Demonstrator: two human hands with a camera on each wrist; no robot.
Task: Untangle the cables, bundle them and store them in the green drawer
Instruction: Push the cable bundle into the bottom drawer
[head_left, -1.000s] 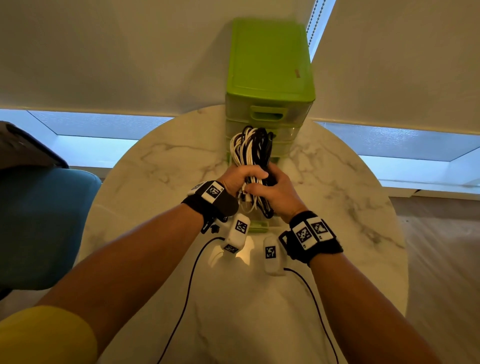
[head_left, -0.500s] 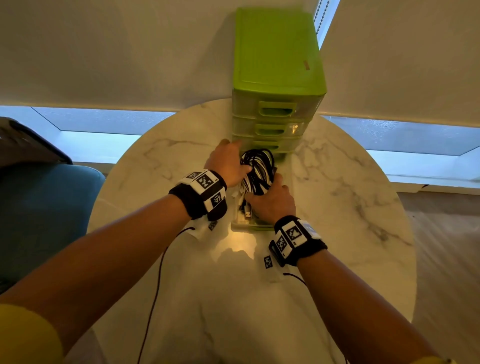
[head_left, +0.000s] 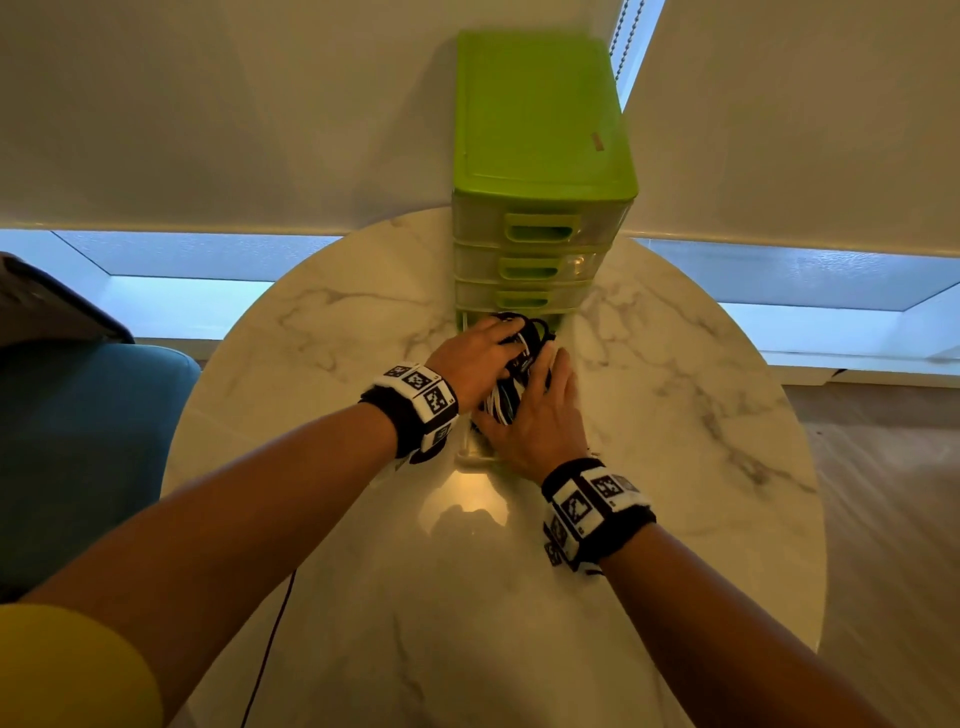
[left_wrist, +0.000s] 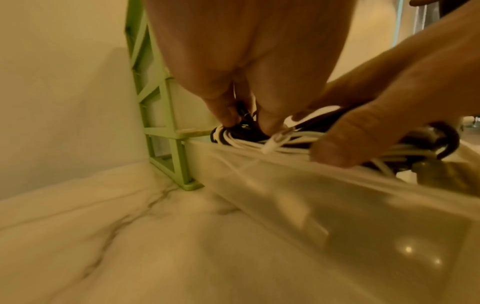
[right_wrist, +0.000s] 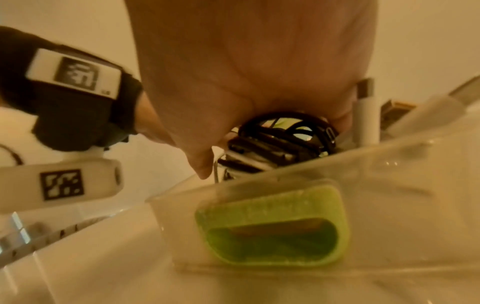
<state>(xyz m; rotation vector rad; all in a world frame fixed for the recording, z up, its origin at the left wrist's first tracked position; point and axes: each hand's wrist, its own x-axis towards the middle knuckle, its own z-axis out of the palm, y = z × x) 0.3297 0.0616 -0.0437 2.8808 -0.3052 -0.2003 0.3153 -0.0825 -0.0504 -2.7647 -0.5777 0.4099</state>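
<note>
From the head camera, both hands press on a bundle of black and white cables (head_left: 511, 379) lying in the pulled-out bottom drawer (head_left: 470, 453) of a green drawer unit (head_left: 540, 150) at 12 o'clock on the round marble table (head_left: 675, 415). The left hand (head_left: 475, 358) lies over the far end of the bundle, fingers extended and only slightly bent. The right hand (head_left: 537, 421) covers the near end, fingers stretched forward and flat. Each wrist carries a black band (head_left: 415, 410) with square black-and-white code tags. A small reddish label (head_left: 597, 141) sits on the unit's lid at 2 o'clock; its writing cannot be read.

From the left wrist camera, the left hand's fingertips (left_wrist: 228, 117) push down on the cables (left_wrist: 259, 137) at the drawer's clear rim (left_wrist: 285, 164), not wrapped around them. At 3 o'clock, the right hand's fingers (left_wrist: 337, 150) press straight onto the white strands. The green frame (left_wrist: 166, 131) stands at 10 o'clock.

From the right wrist camera, the right hand (right_wrist: 246, 72) rests its palm on the cable loops (right_wrist: 280, 142), which sit inside the drawer behind its clear front and green handle (right_wrist: 272, 224). How the fingers lie is hidden here. The tagged band (right_wrist: 75, 76) shows at 9 o'clock; its codes hold no legible words.
</note>
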